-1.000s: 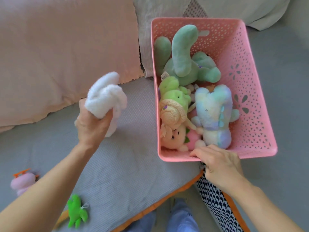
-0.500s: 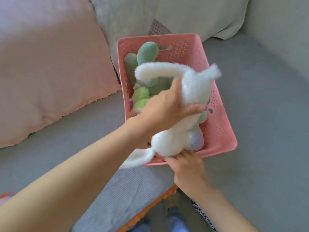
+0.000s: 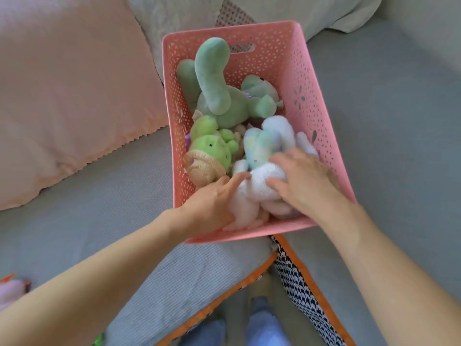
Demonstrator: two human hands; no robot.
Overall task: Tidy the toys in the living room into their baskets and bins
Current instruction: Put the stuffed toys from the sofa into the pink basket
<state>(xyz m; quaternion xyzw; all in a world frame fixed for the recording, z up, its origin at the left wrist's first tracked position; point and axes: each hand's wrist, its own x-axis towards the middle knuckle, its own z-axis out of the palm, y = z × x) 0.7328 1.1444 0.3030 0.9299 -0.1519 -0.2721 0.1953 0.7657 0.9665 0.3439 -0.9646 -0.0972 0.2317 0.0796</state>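
A pink perforated basket (image 3: 309, 101) stands on the grey sofa and holds several plush toys. A white fluffy plush (image 3: 254, 196) lies at its near end. My left hand (image 3: 214, 203) touches the plush's left side with straight fingers. My right hand (image 3: 301, 181) presses down on top of it with spread fingers. Behind them lie a pastel blue plush (image 3: 267, 141), a bright green plush (image 3: 212, 146) over a beige doll (image 3: 202, 166), and a large mint-green plush (image 3: 219, 96).
A big pink cushion (image 3: 69, 96) leans at the left and a grey cushion (image 3: 274, 8) behind the basket. A pink toy (image 3: 10, 288) lies at the left edge of the sofa. An orange-trimmed patterned cushion (image 3: 301, 285) sits below the basket.
My left hand carried the white plush from the left over into the basket and set it down. My right hand left the basket's near rim and now presses on the plush.
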